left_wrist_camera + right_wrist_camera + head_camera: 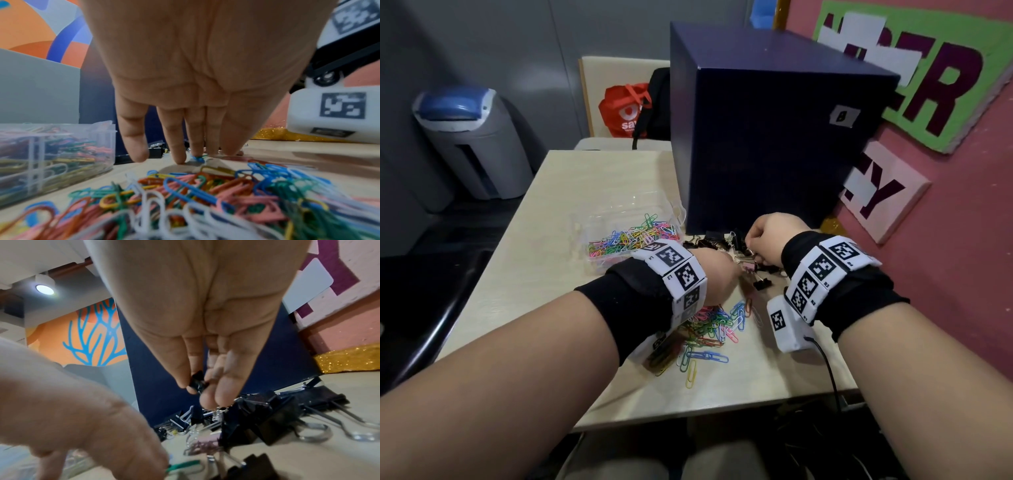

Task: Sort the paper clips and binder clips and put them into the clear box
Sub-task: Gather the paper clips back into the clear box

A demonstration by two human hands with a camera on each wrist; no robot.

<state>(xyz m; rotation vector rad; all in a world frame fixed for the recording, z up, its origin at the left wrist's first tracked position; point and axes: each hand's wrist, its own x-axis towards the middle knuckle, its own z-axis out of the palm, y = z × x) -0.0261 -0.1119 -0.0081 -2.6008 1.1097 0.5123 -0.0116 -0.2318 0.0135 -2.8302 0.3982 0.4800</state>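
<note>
Clear plastic box of rectangular shape stands on the pale wooden table, just left of the large dark blue cardboard box, which serves as landmark. Inside the clear box lies a heap of coloured paper clips; in the left wrist view a thin divider wall shows within it, and which compartment holds them cannot be told. A loose pile of coloured paper clips is spread on the table nearer the person than the blue box. Black binder clips lie clustered right at the foot of the blue box. The left hand reaches down between the loose pile and the binder clips, fingers straight and close together, tips on the table, touching a small green-blue paper clip. The right hand hovers over the binder clips in front of the blue box, its thumb and fingertips pinching a small black binder clip.
</note>
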